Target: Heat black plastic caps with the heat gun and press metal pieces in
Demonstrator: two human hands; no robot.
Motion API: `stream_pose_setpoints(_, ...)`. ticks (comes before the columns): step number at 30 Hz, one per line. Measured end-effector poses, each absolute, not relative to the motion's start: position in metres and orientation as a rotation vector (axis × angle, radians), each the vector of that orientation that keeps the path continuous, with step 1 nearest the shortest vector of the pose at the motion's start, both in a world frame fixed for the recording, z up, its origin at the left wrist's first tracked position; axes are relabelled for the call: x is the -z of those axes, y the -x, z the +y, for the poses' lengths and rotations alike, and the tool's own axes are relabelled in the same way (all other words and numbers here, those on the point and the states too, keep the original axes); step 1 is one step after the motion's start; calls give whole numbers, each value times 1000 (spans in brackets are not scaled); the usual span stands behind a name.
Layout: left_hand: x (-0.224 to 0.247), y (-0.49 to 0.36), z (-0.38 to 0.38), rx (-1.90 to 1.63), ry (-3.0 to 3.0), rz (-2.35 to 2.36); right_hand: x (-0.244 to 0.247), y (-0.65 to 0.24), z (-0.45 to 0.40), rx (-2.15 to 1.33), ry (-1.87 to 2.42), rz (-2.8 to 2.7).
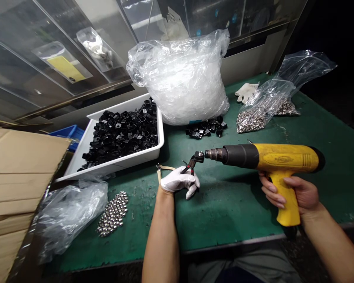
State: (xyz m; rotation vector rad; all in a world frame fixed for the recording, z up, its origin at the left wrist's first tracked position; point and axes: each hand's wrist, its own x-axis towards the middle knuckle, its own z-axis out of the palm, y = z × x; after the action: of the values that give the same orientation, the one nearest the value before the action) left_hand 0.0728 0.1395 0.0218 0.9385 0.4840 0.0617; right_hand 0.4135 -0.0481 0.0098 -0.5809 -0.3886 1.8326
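Observation:
My left hand (178,181), in a white glove, is closed round the handles of small black-and-red pliers (190,166). At the pliers' tip is a small black plastic part (198,158) with a shiny metal piece on top. My bare right hand (302,192) grips the handle of a yellow heat gun (284,161). The gun's stepped metal nozzle (215,153) points left, its end very close to the black part. Behind my left hand lies a tool with tan handles (166,168), partly hidden by the glove.
A white tray (129,161) of black parts stands left, beside a big clear bag (188,86). Loose black parts (206,127) lie before it. Metal pieces (113,214) sit front left, near crumpled plastic (73,216) and a cardboard box (17,188). Bagged metal pieces (252,118) and a glove (246,92) lie back right.

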Motion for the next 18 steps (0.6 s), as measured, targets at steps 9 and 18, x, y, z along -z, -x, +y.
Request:
stream_pose_setpoints(9,-23,-73,140,-64,-937,484,-9,-413,-46,-1840,562,-389)
stream_pose_setpoints(18,-23,-73,138,-68,-940,493,-10,-414,-47,-1828,562,-370)
